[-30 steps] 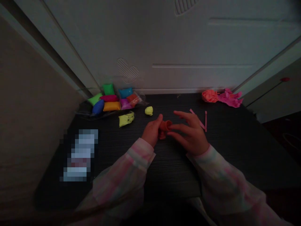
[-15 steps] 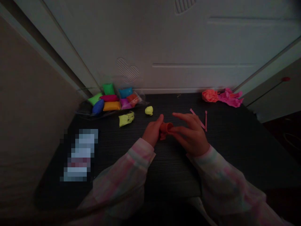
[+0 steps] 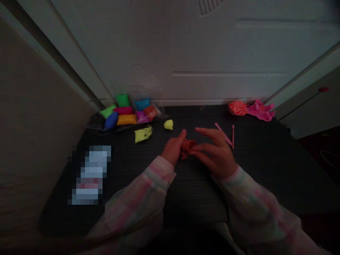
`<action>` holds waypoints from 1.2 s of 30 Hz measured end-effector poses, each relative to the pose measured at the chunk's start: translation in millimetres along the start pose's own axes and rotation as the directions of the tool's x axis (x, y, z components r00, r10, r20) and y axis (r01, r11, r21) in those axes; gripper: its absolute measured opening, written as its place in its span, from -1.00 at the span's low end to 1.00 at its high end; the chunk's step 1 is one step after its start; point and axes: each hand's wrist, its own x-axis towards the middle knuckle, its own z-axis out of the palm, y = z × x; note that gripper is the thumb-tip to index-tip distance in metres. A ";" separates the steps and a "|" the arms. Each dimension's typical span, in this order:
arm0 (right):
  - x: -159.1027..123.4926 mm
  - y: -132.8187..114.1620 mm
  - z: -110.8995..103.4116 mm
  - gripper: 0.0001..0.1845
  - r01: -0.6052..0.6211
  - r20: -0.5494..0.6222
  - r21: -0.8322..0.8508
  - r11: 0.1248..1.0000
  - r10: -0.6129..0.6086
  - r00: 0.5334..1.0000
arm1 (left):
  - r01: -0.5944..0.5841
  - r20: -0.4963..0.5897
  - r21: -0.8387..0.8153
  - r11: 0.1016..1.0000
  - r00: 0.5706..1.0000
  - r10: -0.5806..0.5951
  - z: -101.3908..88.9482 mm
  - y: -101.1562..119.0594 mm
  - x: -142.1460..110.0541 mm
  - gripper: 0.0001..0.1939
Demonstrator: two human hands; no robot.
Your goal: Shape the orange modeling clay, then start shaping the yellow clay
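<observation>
Before a pale panel (image 3: 170, 39), above a dark surface (image 3: 193, 202), the left hand (image 3: 172, 148) grips a small orange cup-shaped piece (image 3: 186, 145) whose rim the right hand (image 3: 217, 154) touches, one finger raised; whether it pinches is unclear. Just beyond lie a yellow lump (image 3: 168, 124) and a yellow packet (image 3: 142, 135), with two pink sticks (image 3: 233, 137) near the right hand. Farther out are a clear bag (image 3: 161, 114) of colourful packets (image 3: 126, 119) and a pixelated screen (image 3: 91, 173) at left, crumpled orange and pink lumps (image 3: 238, 108) at right.
</observation>
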 end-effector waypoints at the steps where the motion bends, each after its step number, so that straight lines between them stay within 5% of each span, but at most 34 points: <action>1: 0.1 -0.9 0.2 -0.93 -0.010 0.002 0.023 1.000 0.010 1.000 | -0.001 0.003 -0.007 1.000 1.000 0.001 -0.3 -0.4 0.1 -0.47; 11: -0.8 -6.8 2.6 -0.95 -0.057 -0.009 0.129 0.990 0.058 0.998 | 0.101 0.071 -0.207 0.973 0.994 -0.088 3.6 -1.6 -1.3 -0.51; 14: -0.6 -5.1 2.2 -0.81 -0.086 -0.016 0.128 0.988 0.089 0.996 | 0.163 0.113 -0.309 0.937 0.984 -0.134 4.3 0.7 -1.8 -0.52; 20: 0.3 1.0 0.1 -0.88 -0.073 0.008 0.068 0.995 0.073 0.997 | 0.389 0.340 -0.356 0.850 0.901 -0.269 2.5 6.3 -5.4 -0.51; 23: 0.8 2.1 -0.4 -0.93 -0.101 0.004 0.079 0.992 0.101 0.995 | 0.353 0.312 -0.367 0.861 0.918 -0.244 3.1 6.7 -6.0 -0.51; 25: 1.0 3.1 0.0 -0.92 -0.152 -0.004 0.093 0.984 0.153 0.988 | 0.220 0.204 -0.360 0.907 0.967 -0.153 3.0 6.4 -4.7 -0.54; 27: 0.8 5.2 1.7 -0.91 -0.227 -0.003 0.103 0.968 0.228 0.974 | -0.005 0.010 -0.272 0.962 1.000 0.008 1.0 5.9 -2.2 -0.64; 30: 0.1 9.9 6.7 -0.91 -0.330 0.053 0.096 0.939 0.326 0.944 | -0.259 -0.256 0.078 0.963 0.928 0.270 -6.5 4.9 2.9 -0.83; 33: -0.8 13.7 12.6 -0.94 -0.340 0.200 0.107 0.934 0.315 0.928 | -0.257 -0.268 0.406 0.877 0.884 0.384 -16.2 3.8 7.3 -0.86; 36: -1.8 14.8 16.6 -0.85 -0.387 0.294 0.101 0.916 0.344 0.892 | -0.223 -0.170 0.566 0.794 0.911 0.377 -22.4 4.7 8.2 -0.82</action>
